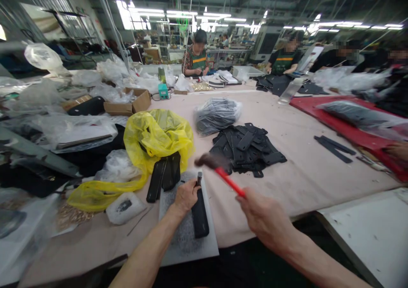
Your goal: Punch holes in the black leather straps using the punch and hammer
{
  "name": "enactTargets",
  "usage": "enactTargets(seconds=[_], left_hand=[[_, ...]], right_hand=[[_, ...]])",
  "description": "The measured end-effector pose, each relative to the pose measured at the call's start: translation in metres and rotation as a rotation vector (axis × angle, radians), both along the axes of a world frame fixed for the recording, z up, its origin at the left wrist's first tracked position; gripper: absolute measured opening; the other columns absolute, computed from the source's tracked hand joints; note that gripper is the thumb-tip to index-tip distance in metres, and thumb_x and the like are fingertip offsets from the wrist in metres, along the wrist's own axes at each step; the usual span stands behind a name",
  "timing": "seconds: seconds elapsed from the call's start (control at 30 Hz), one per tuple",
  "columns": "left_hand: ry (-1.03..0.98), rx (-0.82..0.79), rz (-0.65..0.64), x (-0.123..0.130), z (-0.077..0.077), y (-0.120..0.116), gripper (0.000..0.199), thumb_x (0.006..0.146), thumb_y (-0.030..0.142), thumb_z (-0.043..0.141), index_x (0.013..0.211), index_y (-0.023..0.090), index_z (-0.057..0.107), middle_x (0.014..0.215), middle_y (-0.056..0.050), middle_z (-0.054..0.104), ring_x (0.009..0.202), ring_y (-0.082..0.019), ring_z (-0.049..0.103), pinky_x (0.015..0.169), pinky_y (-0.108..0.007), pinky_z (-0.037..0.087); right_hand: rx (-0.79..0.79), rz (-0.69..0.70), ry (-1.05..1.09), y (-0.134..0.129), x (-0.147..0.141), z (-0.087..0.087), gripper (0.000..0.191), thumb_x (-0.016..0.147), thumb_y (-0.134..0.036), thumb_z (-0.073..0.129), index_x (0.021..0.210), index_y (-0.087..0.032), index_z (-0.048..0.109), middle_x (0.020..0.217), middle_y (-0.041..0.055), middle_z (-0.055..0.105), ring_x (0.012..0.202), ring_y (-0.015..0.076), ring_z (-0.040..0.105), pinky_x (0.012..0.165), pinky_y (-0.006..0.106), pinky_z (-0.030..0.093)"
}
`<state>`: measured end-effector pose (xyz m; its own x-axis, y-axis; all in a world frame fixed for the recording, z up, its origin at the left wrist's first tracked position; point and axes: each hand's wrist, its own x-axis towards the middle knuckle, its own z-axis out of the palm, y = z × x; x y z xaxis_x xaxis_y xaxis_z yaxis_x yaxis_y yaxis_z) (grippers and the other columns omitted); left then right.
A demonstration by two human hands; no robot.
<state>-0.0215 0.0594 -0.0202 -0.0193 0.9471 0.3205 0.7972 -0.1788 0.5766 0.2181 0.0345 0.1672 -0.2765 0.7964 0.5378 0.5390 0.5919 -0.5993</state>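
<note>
A hammer point(228, 181) with a red handle and a dark, blurred head is in my right hand point(263, 213), its head raised to the right of a small metal punch point(199, 177). My left hand point(186, 196) is closed round the punch, which stands upright at the top end of a black strap-like piece point(200, 216). That piece lies on a grey, speckled board point(178, 241). More black pieces point(164, 175) overlap the board's upper left corner.
Behind the hammer lies a pile of black pieces point(248, 148), with a plastic-wrapped bundle point(218, 114) beyond. A yellow bag point(159, 135) and a cardboard box point(134, 103) are on the left. A red board point(347, 126) lies right. People sit across the table.
</note>
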Motion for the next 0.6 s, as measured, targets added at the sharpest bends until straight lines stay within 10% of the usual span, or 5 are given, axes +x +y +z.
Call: enactTargets(seconds=[0.13,0.37,0.47,0.6], left_hand=[[-0.002,-0.005,0.010,-0.001,-0.002,0.000,0.007,0.089,0.019,0.055,0.090,0.020,0.061,0.084,-0.005,0.071,0.081,-0.021,0.069,0.072,-0.029,0.050],[-0.023,-0.026,-0.007,-0.003,-0.003,0.001,0.007,0.089,0.019,0.054,0.090,0.020,0.061,0.086,-0.005,0.071,0.083,-0.021,0.068,0.074,-0.030,0.050],[-0.024,-0.034,0.012,-0.003,-0.002,0.000,0.006,0.088,0.020,0.055,0.088,0.020,0.060,0.084,-0.006,0.071,0.082,-0.021,0.068,0.073,-0.030,0.049],[-0.027,-0.053,0.039,-0.003,-0.001,0.000,0.007,0.088,0.021,0.054,0.085,0.020,0.061,0.081,-0.006,0.070,0.079,-0.022,0.067,0.071,-0.029,0.049]], right_hand=[[-0.324,0.039,-0.388,0.007,0.013,-0.025,0.030,0.093,-0.042,0.046,0.072,-0.021,0.047,0.051,-0.0042,0.047,0.042,0.0096,0.035,0.046,0.026,0.019],[-0.848,-0.126,-0.282,0.033,0.037,-0.114,0.034,0.096,-0.042,0.029,0.075,-0.021,0.046,0.056,-0.0029,0.047,0.049,0.0120,0.044,0.050,0.025,0.032],[-0.672,-0.205,-0.531,0.032,0.031,-0.145,0.026,0.095,-0.034,0.036,0.094,-0.017,0.056,0.078,0.0059,0.059,0.067,0.0176,0.055,0.062,0.030,0.040],[-0.299,-0.128,-0.555,0.026,-0.008,-0.143,0.035,0.092,-0.030,0.049,0.125,-0.020,0.052,0.120,0.0127,0.055,0.105,0.0257,0.054,0.085,0.037,0.043]])
